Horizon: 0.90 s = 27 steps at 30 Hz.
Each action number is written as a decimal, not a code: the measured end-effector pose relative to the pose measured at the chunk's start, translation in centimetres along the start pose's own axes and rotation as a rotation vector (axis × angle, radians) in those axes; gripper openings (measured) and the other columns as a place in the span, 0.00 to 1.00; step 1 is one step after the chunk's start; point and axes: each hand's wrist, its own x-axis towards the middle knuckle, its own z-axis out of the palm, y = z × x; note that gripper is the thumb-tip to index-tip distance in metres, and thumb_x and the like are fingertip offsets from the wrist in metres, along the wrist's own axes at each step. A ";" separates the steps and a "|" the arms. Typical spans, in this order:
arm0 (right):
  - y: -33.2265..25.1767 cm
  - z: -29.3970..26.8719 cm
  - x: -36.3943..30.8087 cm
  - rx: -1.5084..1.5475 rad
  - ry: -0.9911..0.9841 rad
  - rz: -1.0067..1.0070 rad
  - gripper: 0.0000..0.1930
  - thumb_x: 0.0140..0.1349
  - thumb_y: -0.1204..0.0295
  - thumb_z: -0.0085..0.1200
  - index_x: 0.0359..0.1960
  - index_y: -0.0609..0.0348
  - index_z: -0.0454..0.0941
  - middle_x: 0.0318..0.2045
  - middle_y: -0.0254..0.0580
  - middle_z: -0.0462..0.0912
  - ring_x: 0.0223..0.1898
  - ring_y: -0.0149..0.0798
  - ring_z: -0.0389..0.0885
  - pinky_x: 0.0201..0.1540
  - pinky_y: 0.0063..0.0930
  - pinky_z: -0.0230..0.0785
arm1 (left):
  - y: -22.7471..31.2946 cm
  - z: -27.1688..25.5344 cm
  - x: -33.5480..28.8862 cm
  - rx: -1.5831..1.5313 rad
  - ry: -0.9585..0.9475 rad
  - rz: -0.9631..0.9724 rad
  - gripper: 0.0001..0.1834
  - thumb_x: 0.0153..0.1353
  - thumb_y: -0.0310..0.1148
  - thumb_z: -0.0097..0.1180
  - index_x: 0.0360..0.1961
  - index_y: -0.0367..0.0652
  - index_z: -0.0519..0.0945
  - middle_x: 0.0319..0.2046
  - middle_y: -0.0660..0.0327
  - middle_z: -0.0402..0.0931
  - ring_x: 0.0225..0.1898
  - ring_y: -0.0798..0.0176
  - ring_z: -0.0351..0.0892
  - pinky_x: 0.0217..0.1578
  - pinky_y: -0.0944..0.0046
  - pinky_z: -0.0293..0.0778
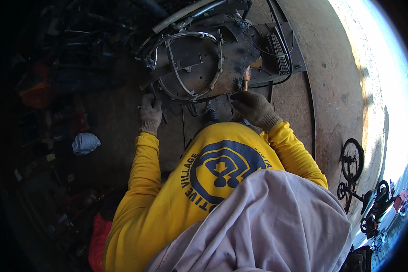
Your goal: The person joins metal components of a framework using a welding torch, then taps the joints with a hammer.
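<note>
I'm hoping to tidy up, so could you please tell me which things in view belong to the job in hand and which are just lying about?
Likely the job's: curved metal frame, orange handle by the right hand, thin rods.
Likely just lying about: pale bundle, bicycle.

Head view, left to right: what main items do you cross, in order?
Pale crumpled bundle → left gloved hand → rounded metal-rod frame → right gloved hand → bicycle wheel.
</note>
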 end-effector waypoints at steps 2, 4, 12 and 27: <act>0.5 -0.2 -0.5 0.002 -0.019 -0.085 0.16 0.66 0.62 0.55 0.52 0.54 0.81 0.47 0.53 0.84 0.46 0.51 0.84 0.52 0.39 0.75 | -1.2 1.0 0.0 -0.034 0.023 0.059 0.14 0.63 0.38 0.62 0.46 0.43 0.77 0.40 0.51 0.82 0.42 0.46 0.82 0.43 0.53 0.77; 1.4 -0.2 -0.9 -0.118 -0.050 -0.186 0.15 0.65 0.62 0.57 0.46 0.57 0.83 0.44 0.54 0.84 0.42 0.51 0.84 0.48 0.38 0.76 | -1.3 1.0 0.2 -0.062 0.063 0.116 0.14 0.63 0.39 0.62 0.45 0.44 0.77 0.39 0.51 0.82 0.41 0.46 0.83 0.43 0.53 0.77; 5.7 0.6 -1.6 -0.283 -0.229 0.254 0.16 0.65 0.62 0.58 0.36 0.65 0.85 0.30 0.46 0.86 0.30 0.37 0.81 0.37 0.36 0.75 | 0.1 0.9 -0.2 0.074 0.085 0.011 0.12 0.63 0.41 0.61 0.43 0.48 0.77 0.36 0.50 0.84 0.39 0.42 0.84 0.38 0.49 0.80; 20.3 7.8 -12.4 0.538 0.460 1.076 0.14 0.69 0.61 0.54 0.46 0.58 0.79 0.22 0.37 0.76 0.17 0.39 0.74 0.18 0.40 0.66 | -3.1 -1.9 3.1 -0.220 -0.326 0.321 0.11 0.61 0.33 0.64 0.39 0.41 0.77 0.32 0.53 0.81 0.30 0.55 0.83 0.31 0.58 0.78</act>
